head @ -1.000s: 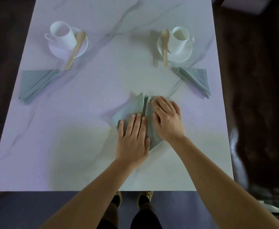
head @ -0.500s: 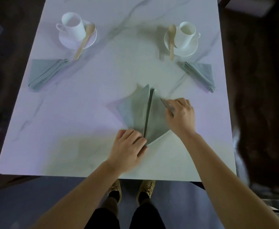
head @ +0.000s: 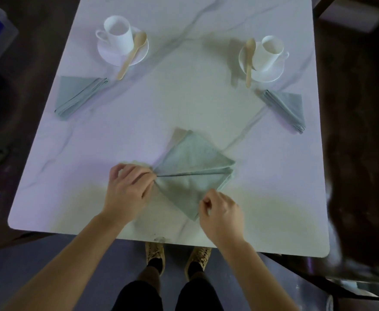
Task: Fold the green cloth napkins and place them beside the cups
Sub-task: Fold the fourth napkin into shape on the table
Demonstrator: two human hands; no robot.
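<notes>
Head view: near the front edge of the marble table point(head: 184, 104), the unfinished green napkin point(head: 190, 176) is being turned. Its crease is now running sideways, where half a second ago it pointed away from the person. The left hand point(head: 127, 194) is pinching its left point, and the right hand point(head: 220, 216) is pinching its near corner. At the table's far end, two folded napkins point(head: 78, 95) are already lying beside the cups point(head: 117, 34), so this is probably the last fold.
</notes>
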